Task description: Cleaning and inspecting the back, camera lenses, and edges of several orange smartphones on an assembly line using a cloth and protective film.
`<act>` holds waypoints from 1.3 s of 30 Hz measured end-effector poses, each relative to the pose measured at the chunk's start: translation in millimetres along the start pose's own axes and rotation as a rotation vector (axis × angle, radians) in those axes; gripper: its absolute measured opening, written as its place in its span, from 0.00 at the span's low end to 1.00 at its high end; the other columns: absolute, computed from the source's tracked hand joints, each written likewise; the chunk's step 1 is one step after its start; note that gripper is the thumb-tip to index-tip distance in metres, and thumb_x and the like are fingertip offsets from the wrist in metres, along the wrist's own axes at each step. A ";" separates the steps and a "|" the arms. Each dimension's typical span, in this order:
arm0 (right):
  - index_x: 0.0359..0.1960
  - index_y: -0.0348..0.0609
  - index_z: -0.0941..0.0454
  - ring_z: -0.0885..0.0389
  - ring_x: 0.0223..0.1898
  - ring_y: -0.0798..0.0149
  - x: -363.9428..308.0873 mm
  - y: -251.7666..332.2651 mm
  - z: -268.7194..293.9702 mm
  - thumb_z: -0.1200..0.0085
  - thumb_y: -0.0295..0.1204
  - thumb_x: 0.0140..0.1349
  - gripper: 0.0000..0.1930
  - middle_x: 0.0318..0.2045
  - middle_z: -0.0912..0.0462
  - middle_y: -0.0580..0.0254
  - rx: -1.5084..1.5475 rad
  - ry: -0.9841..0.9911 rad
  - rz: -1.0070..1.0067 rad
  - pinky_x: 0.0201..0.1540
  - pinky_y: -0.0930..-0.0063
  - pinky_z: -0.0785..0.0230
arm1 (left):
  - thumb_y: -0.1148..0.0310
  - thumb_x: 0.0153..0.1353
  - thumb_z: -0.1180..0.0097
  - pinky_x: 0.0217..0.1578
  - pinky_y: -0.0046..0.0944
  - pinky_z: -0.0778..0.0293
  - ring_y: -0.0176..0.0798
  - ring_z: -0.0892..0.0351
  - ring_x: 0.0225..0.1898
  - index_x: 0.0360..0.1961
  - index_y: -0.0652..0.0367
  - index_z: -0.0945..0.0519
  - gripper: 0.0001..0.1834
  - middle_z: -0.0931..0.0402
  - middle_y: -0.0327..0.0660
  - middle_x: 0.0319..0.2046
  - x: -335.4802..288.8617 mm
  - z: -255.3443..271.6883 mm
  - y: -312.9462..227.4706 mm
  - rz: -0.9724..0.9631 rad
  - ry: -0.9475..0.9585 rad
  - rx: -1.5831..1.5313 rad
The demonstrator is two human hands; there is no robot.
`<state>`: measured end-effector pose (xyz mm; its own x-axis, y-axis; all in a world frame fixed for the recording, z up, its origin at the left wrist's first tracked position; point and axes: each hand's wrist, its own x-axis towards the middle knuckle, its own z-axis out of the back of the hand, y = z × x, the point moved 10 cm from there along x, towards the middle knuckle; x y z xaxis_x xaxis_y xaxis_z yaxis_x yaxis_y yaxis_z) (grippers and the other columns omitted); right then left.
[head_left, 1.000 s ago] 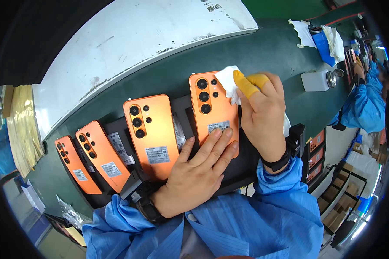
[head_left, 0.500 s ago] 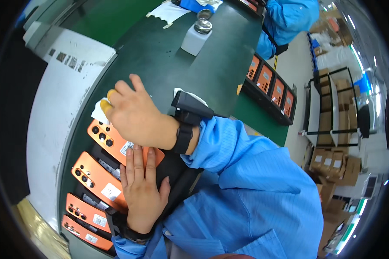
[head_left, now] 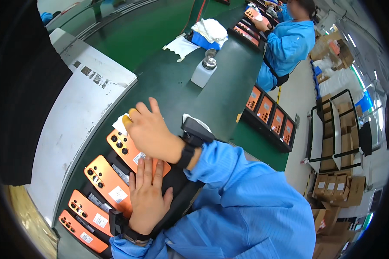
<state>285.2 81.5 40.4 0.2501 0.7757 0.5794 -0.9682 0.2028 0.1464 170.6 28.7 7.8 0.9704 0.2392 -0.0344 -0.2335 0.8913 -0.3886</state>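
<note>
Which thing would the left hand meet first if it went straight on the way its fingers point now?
Just beyond its fingers, the left hand would probably meet the right hand; depth is unclear, so it might slip underneath instead.

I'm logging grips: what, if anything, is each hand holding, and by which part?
The right hand holds the wipe near its right side; exact grip hidden. Left hand holds nothing, resting on the phone.
</note>
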 end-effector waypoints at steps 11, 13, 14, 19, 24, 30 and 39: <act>0.30 0.48 0.13 0.25 0.46 0.56 16.2 -25.7 -7.8 0.46 0.28 0.54 0.08 0.32 0.19 0.60 -0.122 0.101 -0.070 0.59 0.36 0.43 | 0.59 0.53 0.33 0.69 0.61 0.44 0.55 0.48 0.76 0.72 0.54 0.35 0.44 0.47 0.50 0.75 -6.2 0.2 5.0 0.021 -0.043 -0.015; 0.33 0.48 0.12 0.23 0.43 0.52 22.3 -36.1 3.3 0.46 0.25 0.53 0.11 0.33 0.16 0.59 -0.039 0.066 -0.168 0.53 0.42 0.37 | 0.60 0.54 0.33 0.69 0.61 0.44 0.53 0.48 0.76 0.71 0.54 0.35 0.43 0.47 0.50 0.75 -7.1 1.3 8.9 0.019 -0.075 -0.038; 0.36 0.46 0.12 0.21 0.41 0.54 16.7 -57.5 8.8 0.46 0.22 0.54 0.12 0.34 0.15 0.59 0.098 -0.005 -0.237 0.48 0.48 0.32 | 0.60 0.54 0.33 0.69 0.61 0.44 0.52 0.48 0.76 0.71 0.54 0.34 0.43 0.47 0.49 0.75 -6.5 2.4 7.3 0.005 -0.090 -0.054; 0.51 0.36 0.18 0.17 0.36 0.70 -32.4 -145.3 0.4 0.51 0.17 0.62 0.16 0.40 0.13 0.61 1.213 -0.207 -0.932 0.32 0.76 0.26 | 0.60 0.54 0.34 0.68 0.59 0.42 0.48 0.46 0.75 0.70 0.55 0.33 0.41 0.44 0.46 0.75 -4.4 4.9 3.7 -0.026 -0.131 -0.088; 0.55 0.38 0.23 0.19 0.36 0.66 -35.4 -150.0 -29.9 0.54 0.19 0.62 0.19 0.44 0.15 0.58 1.510 -0.042 -1.004 0.32 0.74 0.30 | 0.60 0.53 0.34 0.67 0.59 0.41 0.47 0.44 0.75 0.70 0.55 0.31 0.41 0.43 0.46 0.74 -6.8 2.2 8.7 -0.006 -0.129 -0.094; 0.55 0.37 0.24 0.21 0.36 0.66 -25.3 -124.1 -50.3 0.57 0.23 0.67 0.16 0.44 0.16 0.59 1.661 0.110 -0.946 0.33 0.75 0.33 | 0.60 0.50 0.32 0.67 0.57 0.42 0.45 0.44 0.75 0.69 0.53 0.30 0.43 0.42 0.45 0.74 -6.4 -0.2 9.7 0.011 -0.098 -0.105; 0.45 0.26 0.19 0.21 0.34 0.76 3.8 -71.5 -59.8 0.44 0.24 0.68 0.11 0.35 0.14 0.60 1.169 0.290 -0.579 0.34 0.79 0.30 | 0.58 0.47 0.30 0.68 0.55 0.46 0.43 0.45 0.75 0.70 0.50 0.30 0.45 0.42 0.44 0.74 -0.8 -2.5 11.2 0.022 -0.054 -0.117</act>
<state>355.6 105.7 -15.8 0.4738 0.8800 0.0324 -0.1215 0.0288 0.9922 167.4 37.5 1.1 0.9595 0.2815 0.0045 -0.2427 0.8352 -0.4935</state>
